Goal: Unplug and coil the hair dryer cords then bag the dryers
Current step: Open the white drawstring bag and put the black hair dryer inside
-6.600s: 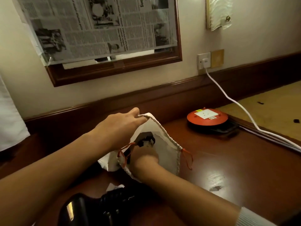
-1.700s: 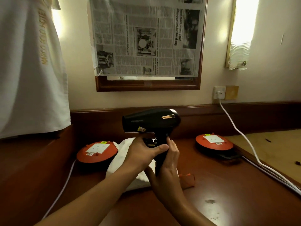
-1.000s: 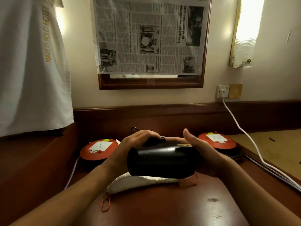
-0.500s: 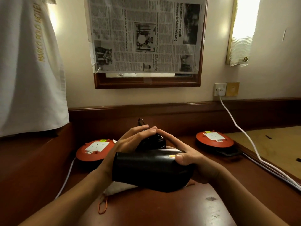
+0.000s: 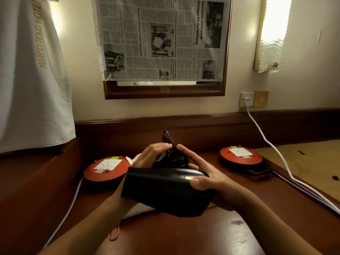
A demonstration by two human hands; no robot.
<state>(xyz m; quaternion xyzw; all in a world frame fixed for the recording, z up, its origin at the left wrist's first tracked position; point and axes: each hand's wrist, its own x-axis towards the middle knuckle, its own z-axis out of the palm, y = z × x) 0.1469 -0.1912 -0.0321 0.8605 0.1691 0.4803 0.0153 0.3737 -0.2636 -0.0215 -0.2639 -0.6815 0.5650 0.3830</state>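
Observation:
A black hair dryer [image 5: 161,192] lies on its side above the wooden desk [image 5: 184,234], barrel pointing left. My right hand [image 5: 211,183] grips its rear end, thumb on top, fingers reaching to the black cord bundle [image 5: 173,159] behind the barrel. My left hand [image 5: 147,159] holds that bundle from the left, and a cord loop sticks up above the fingers. A white drawstring bag [image 5: 136,210] with an orange cord [image 5: 115,234] lies flat under the dryer, mostly hidden.
Two orange extension reels sit on the desk, one left [image 5: 106,169] and one right [image 5: 241,156]. A white cable [image 5: 266,142] runs from the wall socket [image 5: 247,99] down the right side. A white towel [image 5: 33,74] hangs at left. A newspaper-covered frame [image 5: 161,45] hangs on the wall.
The dryer went from upright to lying on its side and has come lower and closer. Both hands have gathered the cord behind the barrel.

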